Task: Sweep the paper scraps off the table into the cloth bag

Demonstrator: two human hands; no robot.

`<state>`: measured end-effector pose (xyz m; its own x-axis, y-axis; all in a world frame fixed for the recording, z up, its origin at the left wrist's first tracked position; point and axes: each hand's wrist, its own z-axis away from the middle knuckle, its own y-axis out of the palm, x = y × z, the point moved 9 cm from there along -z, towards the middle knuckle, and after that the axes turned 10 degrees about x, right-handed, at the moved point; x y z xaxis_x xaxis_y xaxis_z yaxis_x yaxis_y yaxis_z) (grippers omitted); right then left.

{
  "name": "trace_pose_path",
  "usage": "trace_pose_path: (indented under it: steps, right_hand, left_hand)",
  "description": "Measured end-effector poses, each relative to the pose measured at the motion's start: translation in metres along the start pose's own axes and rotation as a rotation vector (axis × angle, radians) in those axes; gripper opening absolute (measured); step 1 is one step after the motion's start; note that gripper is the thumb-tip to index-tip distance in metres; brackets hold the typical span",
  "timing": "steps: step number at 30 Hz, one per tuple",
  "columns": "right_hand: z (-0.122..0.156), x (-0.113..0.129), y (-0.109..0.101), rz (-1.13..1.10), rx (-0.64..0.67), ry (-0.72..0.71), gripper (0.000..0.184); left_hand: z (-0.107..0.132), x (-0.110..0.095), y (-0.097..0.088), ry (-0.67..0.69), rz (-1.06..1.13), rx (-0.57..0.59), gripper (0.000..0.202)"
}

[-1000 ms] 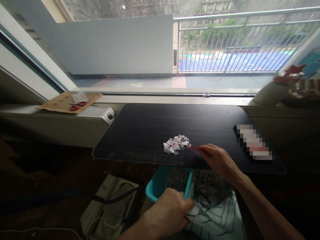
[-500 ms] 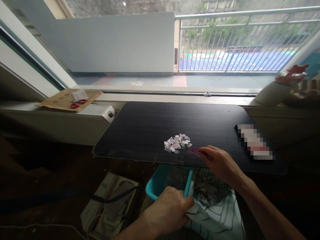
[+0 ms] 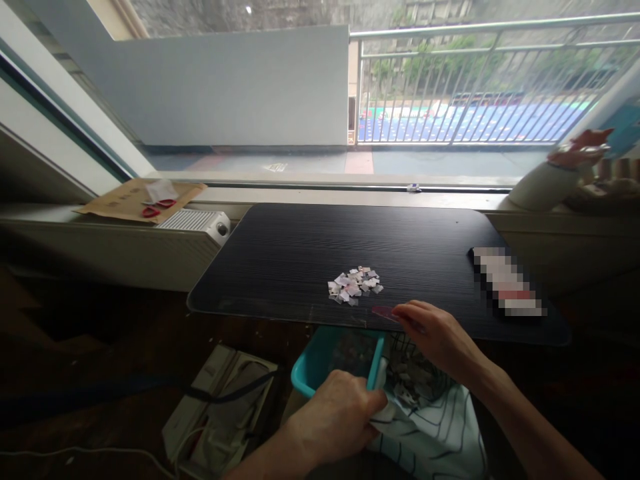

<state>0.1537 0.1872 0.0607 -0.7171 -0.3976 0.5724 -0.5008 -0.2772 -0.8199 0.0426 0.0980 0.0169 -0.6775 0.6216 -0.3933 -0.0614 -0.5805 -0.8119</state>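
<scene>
A small heap of cut paper scraps (image 3: 354, 284) lies on the dark wood-grain table (image 3: 300, 253). My right hand (image 3: 434, 333) rests at the table's near edge, fingers pinched on a thin pink strip (image 3: 384, 312) that points toward the heap. Below the table, my left hand (image 3: 335, 417) is closed on the edge of a white striped cloth (image 3: 430, 433) holding more scraps. A teal bin (image 3: 320, 363) sits under the table edge beside that cloth.
Red scissors (image 3: 153, 208) lie on a brown envelope (image 3: 125, 200) on the left sill, next to a white heater (image 3: 193, 223). A blurred card (image 3: 507, 281) rests at the table's right. A white cup with figures (image 3: 555, 175) stands on the right sill. A power strip (image 3: 220, 413) lies on the floor.
My right hand with the pink strip has drawn back from the scrap heap toward the table's near edge. My left hand keeps its hold on the cloth.
</scene>
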Motion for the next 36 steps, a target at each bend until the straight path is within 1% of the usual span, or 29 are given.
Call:
trace_pose_path:
  steps: [4,6,7,8,9,11,14,17,21,23,25,30,36]
  right_hand:
    - [0.014,0.015,0.008,-0.028,0.071,-0.036,0.022]
    - [0.016,0.015,0.007,-0.048,0.052,-0.039,0.021]
    - [0.015,0.012,0.004,-0.063,0.018,-0.029,0.021]
    - [0.013,0.005,0.001,-0.083,-0.027,-0.015,0.021]
    - [0.01,-0.006,-0.004,-0.114,-0.1,0.016,0.02]
    - [0.003,-0.033,-0.012,-0.197,-0.262,0.097,0.021]
    - [-0.002,-0.073,-0.015,-0.365,-0.471,0.197,0.027]
    - [-0.005,-0.093,-0.008,-0.434,-0.542,0.218,0.032]
    - [-0.003,-0.096,-0.007,-0.477,-0.561,0.213,0.034]
    - [-0.003,-0.095,-0.009,-0.478,-0.567,0.21,0.034]
    - [-0.003,-0.095,-0.011,-0.474,-0.575,0.211,0.033]
    - [-0.007,-0.1,-0.008,-0.487,-0.59,0.201,0.032]
    - [-0.009,-0.099,-0.01,-0.518,-0.604,0.163,0.029]
  left_hand:
    - [0.001,0.0,0.001,-0.007,-0.008,-0.013,0.014]
    - [0.002,0.001,0.001,-0.018,-0.026,-0.025,0.014]
    - [0.004,0.002,0.001,-0.026,-0.035,-0.033,0.013]
    - [0.005,0.002,0.001,-0.035,-0.042,-0.043,0.013]
    - [0.007,0.003,0.001,-0.045,-0.046,-0.054,0.013]
    - [0.012,0.004,0.005,-0.079,-0.048,-0.078,0.012]
    - [0.021,0.007,0.018,-0.151,-0.035,-0.105,0.009]
    - [0.028,0.007,0.038,-0.203,0.001,-0.112,0.007]
    - [0.03,0.007,0.06,-0.272,0.028,-0.118,0.011]
    - [0.028,0.009,0.071,-0.319,0.05,-0.065,0.014]
    - [0.026,0.01,0.078,-0.342,0.047,-0.042,0.018]
    - [0.02,0.011,0.085,-0.386,0.023,-0.026,0.025]
    - [0.007,0.008,0.086,-0.405,-0.02,-0.028,0.024]
